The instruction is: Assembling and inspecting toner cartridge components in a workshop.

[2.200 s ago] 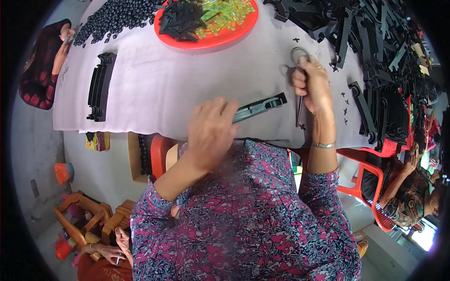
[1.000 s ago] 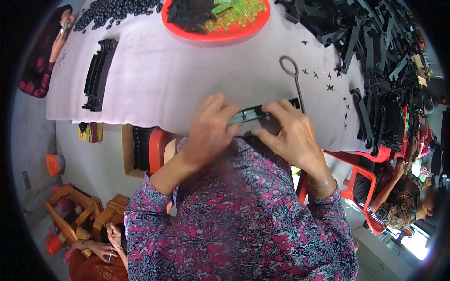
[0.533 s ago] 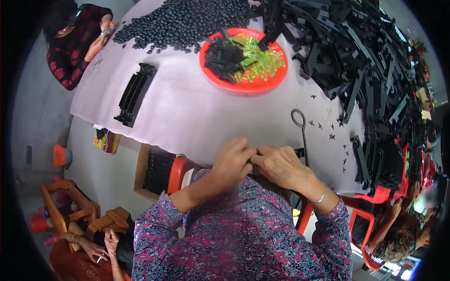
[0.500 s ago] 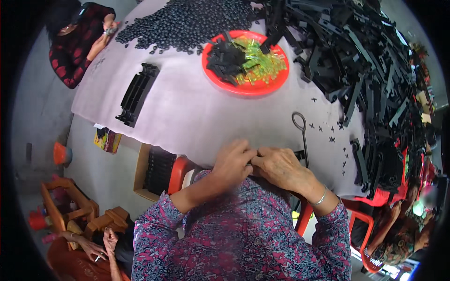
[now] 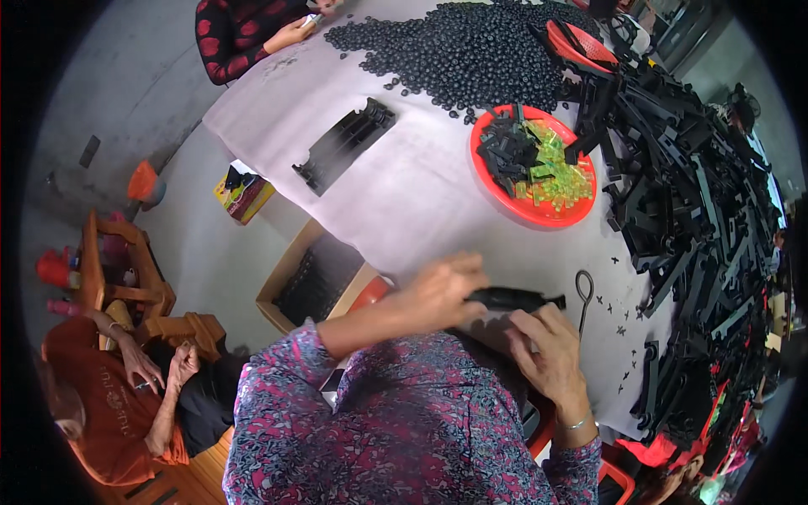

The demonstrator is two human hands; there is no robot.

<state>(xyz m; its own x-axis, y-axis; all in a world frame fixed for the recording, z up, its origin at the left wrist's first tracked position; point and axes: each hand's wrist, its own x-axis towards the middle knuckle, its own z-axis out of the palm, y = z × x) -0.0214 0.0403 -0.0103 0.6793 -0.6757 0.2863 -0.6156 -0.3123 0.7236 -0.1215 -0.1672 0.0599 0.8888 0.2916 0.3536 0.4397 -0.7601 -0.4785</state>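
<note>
A long black plastic part (image 5: pixel 515 299) is held low over the near edge of the table. My left hand (image 5: pixel 444 293), blurred by motion, is closed round its left end. At its right end my right hand (image 5: pixel 547 347) curls its fingers against the lower side, a bracelet on that wrist. Beyond and to the right stands a round red tray (image 5: pixel 551 220) with black strips (image 5: pixel 507 156) and yellow-green translucent pieces (image 5: pixel 560 181). Farther left, several long black parts (image 5: pixel 347 145) lie side by side on the cloth.
Black bead-like pieces (image 5: pixel 471 55) are heaped at the back. A large pile of black parts (image 5: pixel 699 202) covers the right side. A metal rod with a looped end (image 5: pixel 584 288) lies right of my hands, near small black crosses (image 5: pixel 624 316). A cardboard box (image 5: pixel 358 290) sits below the table, left.
My hands have moved apart, and the black part now shows between them. The view has turned left, bringing the person seated at lower left further into sight.
</note>
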